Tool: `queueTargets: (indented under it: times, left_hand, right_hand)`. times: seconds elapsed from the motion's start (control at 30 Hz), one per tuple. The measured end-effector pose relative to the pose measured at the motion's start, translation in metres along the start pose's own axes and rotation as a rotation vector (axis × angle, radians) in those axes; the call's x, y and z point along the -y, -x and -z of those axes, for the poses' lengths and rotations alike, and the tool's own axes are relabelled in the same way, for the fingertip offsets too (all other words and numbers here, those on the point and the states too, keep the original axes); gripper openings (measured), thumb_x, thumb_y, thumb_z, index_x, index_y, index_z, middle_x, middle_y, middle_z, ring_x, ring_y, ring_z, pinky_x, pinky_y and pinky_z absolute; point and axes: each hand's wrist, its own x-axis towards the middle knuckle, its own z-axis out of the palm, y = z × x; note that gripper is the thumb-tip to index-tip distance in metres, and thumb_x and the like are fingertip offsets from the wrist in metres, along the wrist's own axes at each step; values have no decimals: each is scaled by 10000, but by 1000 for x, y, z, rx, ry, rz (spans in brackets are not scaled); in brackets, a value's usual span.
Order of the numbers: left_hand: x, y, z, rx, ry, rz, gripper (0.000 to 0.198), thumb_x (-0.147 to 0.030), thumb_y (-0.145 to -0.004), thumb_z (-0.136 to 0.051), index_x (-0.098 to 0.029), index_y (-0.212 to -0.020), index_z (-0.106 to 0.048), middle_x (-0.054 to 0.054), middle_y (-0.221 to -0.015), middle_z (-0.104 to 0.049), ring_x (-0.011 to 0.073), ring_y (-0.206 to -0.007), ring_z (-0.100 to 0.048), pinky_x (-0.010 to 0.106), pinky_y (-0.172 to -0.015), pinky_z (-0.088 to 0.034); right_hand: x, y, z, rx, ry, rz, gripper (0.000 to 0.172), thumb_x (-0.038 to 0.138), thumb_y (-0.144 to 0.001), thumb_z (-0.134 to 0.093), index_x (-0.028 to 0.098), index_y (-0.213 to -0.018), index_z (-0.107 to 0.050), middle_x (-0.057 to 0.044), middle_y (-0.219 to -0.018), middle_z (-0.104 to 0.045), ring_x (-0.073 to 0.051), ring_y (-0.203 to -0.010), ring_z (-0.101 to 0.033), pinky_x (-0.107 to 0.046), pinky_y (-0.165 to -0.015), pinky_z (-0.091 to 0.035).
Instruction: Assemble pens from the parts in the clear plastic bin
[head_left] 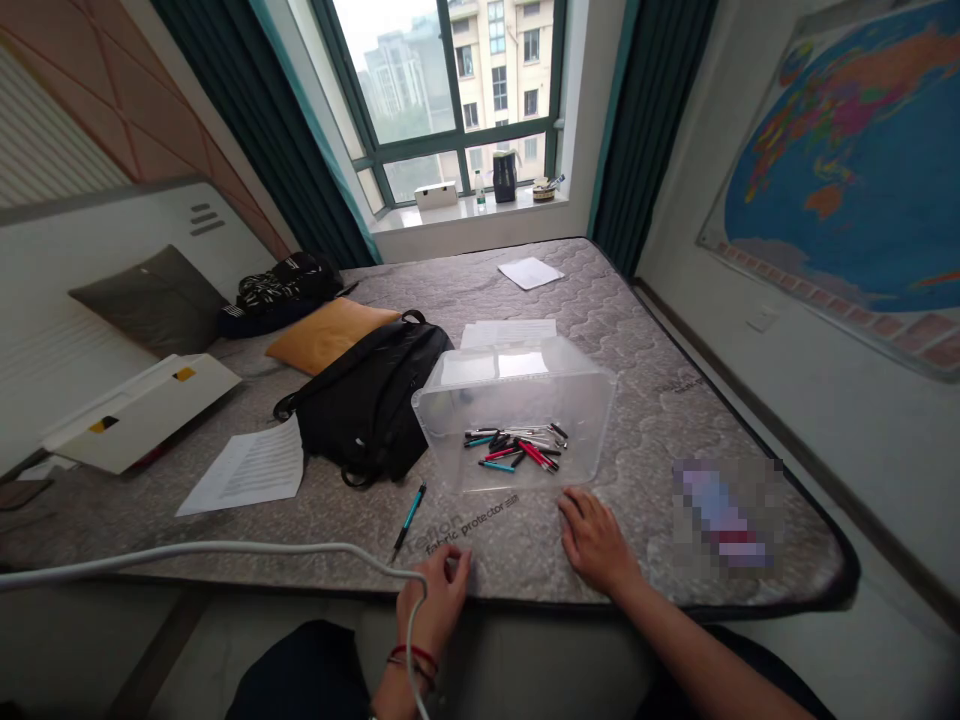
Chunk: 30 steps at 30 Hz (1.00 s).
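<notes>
My left hand [442, 590] rests at the mattress's front edge, fingers loosely curled with a gap by the thumb, and nothing shows in it. A blue and black pen [409, 522] lies just beyond it. My right hand [596, 540] lies on the mattress with its fingers out, holding nothing, close to the near side of a clear plastic box [600, 420]. The box is on its side, its opening facing me. Several pens [517, 450], in red, blue, black and silver, lie in a loose pile inside it. A white cable [300, 548] passes over my left wrist.
A black backpack [367, 410] lies left of the box, with a yellow cushion [330, 333] behind it. Printed sheets [247, 470] lie on the mattress [645, 350]. At the left is a white carton [150, 410]. A blurred-out item [724, 515] lies at the right.
</notes>
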Motion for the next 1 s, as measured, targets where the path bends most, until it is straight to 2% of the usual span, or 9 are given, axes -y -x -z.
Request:
queueTargets:
  times: [0.1,0.27,0.4,0.53,0.67,0.77,0.87,1.0]
  left_hand:
    - [-28,-6,0,33,-53,-101,358,-502,-959,-387,-277,-974,-666,55,-814,-708,207,-781,-672,294,-618,-411]
    - [-64,-58,21,-59,-78,-336,253,-330,-958,-450,-241,-1129,-614,83,-1051,-673,201,-927,-636,293,-734,-437]
    - [-83,-92,19,-91,-147,-440,325,-227,-937,-479,-229,-1251,-566,110,-1190,-605,229,-1069,-578,323,-856,-440]
    - [-85,-107,0,-135,-173,-478,392,-128,-916,-456,-218,-1283,-562,119,-1222,-589,244,-1129,-533,348,-918,-424]
    - [-78,-114,-16,-181,-199,-473,403,-126,-914,-461,-228,-1289,-568,110,-1273,-562,249,-1139,-516,360,-925,-425]
    - [-77,-118,-15,-176,-247,-458,400,-130,-917,-466,-249,-1280,-583,99,-1231,-573,244,-1091,-530,360,-889,-438]
    - [-80,-119,-11,-154,-290,-485,331,-134,-917,-479,-280,-1157,-654,74,-1173,-587,236,-1082,-527,345,-867,-435]
    - [-81,-112,-10,-191,-272,-524,245,-184,-932,-488,-281,-1055,-677,54,-1114,-602,231,-1049,-532,344,-855,-426]
  right_hand:
    - [2,0,3,-5,-5,-13,401,221,-862,-485,247,-1248,-592,-118,-1359,-534,-286,-1274,-450,-424,-1034,-383]
    - [8,-1,12,16,-14,-32,381,218,-874,-471,222,-1233,-598,-129,-1355,-535,-285,-1262,-453,-422,-1036,-373]
    - [10,-1,14,11,-9,-52,385,211,-864,-474,226,-1229,-598,-123,-1363,-533,-282,-1262,-452,-428,-1049,-361]
    - [8,1,10,-11,-1,-57,408,209,-849,-482,231,-1242,-589,-123,-1368,-533,-282,-1263,-456,-432,-1055,-361]
    - [6,3,5,-23,-4,-63,429,208,-838,-494,234,-1258,-578,-116,-1386,-525,-279,-1278,-447,-437,-1074,-349]
    - [6,3,4,8,-16,-85,447,203,-831,-495,227,-1272,-562,-113,-1410,-506,-283,-1292,-431,-453,-1086,-332]
    - [7,2,6,46,-34,-104,456,201,-833,-491,212,-1286,-544,-112,-1430,-485,-286,-1308,-410,-460,-1094,-318]
    - [8,2,8,62,-45,-114,453,202,-839,-486,213,-1289,-534,-111,-1439,-476,-284,-1319,-396,-462,-1100,-302]
